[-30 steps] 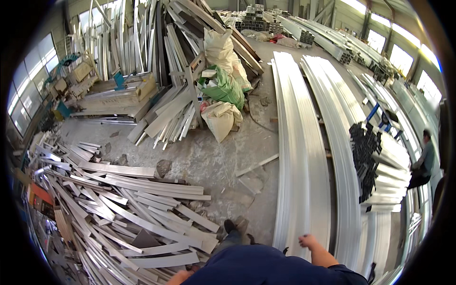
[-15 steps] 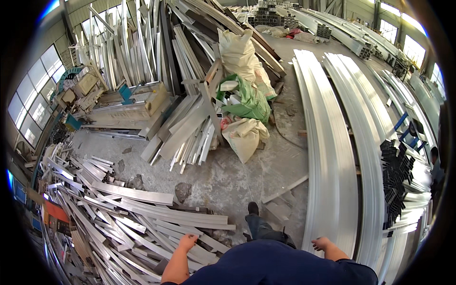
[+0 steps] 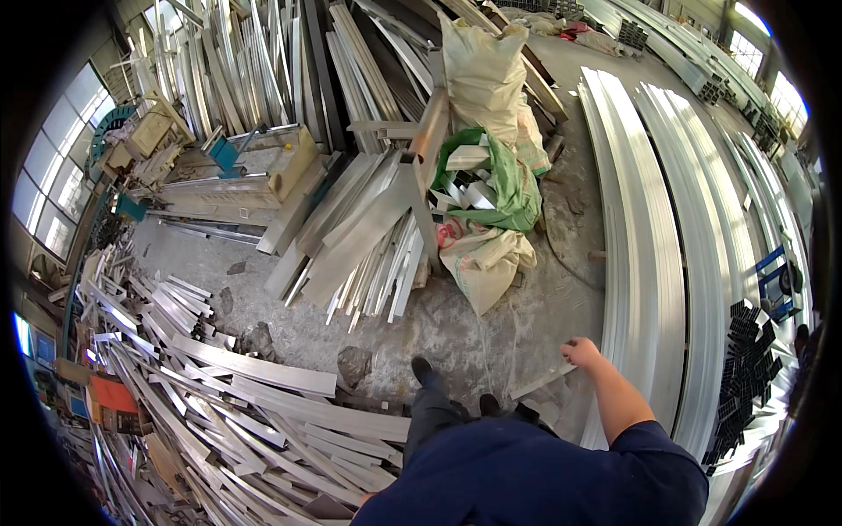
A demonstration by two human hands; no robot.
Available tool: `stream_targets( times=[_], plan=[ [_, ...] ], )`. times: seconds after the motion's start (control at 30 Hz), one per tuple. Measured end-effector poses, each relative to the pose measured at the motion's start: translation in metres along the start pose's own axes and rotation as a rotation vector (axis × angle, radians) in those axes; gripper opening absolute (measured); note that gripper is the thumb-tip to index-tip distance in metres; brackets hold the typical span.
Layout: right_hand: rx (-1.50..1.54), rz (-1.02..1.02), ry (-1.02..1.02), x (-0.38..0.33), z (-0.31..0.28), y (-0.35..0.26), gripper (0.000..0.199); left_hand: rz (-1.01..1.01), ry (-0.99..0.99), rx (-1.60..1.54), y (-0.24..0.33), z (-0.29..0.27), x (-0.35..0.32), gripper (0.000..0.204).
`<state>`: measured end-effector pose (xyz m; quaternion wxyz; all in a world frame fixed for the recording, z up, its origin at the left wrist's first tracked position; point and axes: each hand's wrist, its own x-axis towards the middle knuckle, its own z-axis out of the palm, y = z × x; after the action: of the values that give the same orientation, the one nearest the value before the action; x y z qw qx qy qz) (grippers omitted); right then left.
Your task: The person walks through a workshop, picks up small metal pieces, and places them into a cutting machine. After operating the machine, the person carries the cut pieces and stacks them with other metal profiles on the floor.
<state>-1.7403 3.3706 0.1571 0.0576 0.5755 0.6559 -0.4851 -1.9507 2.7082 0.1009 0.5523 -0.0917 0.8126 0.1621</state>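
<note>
Swung forward on the right, my right hand (image 3: 580, 352) is in a loose fist with its fingers curled, and nothing shows in it. It hangs over the concrete floor, close to the left edge of a stack of long silver metal profiles (image 3: 636, 237), and does not appear to touch it. Of my left arm only a sliver of skin shows beside my dark blue shirt; the hand itself is hidden. To the left of my legs lies a heap of loose metal strips and offcuts (image 3: 272, 377).
Ahead stand a green sack (image 3: 517, 202) of metal offcuts and pale woven sacks (image 3: 482, 79). Left of them, metal strips (image 3: 373, 237) lean on a frame. A machine bed (image 3: 228, 188) stands further left. Black-ended profiles (image 3: 745, 377) lie at right.
I have stepped forward, and the sacks and leaning strips are nearer. My right hand has swung forward and up; my left hand has swung back out of sight.
</note>
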Motion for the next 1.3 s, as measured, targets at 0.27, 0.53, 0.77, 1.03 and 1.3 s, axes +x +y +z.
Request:
stream_targets(
  times=[0.27, 0.53, 0.77, 1.03, 1.3],
  plan=[
    [-0.163, 0.120, -0.139, 0.078, 0.061, -0.089, 0.035, 0.102, -0.015, -0.322, 0.159, -0.116, 0.153, 0.029],
    [-0.120, 0.103, -0.216, 0.151, 0.084, -0.202, 0.037, 0.481, 0.271, -0.662, 0.354, -0.302, 0.156, 0.029],
    [0.210, -0.020, -0.112, 0.272, 0.086, -0.347, 0.034, 0.104, 0.274, -0.678, 0.331, -0.284, 0.171, 0.026],
    [1.071, 0.210, 0.057, 0.426, 0.079, -0.466, 0.026, 0.055, 0.057, 0.216, 0.329, -0.219, 0.108, 0.033],
    [-0.020, -0.533, 0.611, 0.479, 0.046, -0.541, 0.028, 0.186, 0.220, 0.221, 0.450, -0.259, 0.083, 0.038]
  ],
)
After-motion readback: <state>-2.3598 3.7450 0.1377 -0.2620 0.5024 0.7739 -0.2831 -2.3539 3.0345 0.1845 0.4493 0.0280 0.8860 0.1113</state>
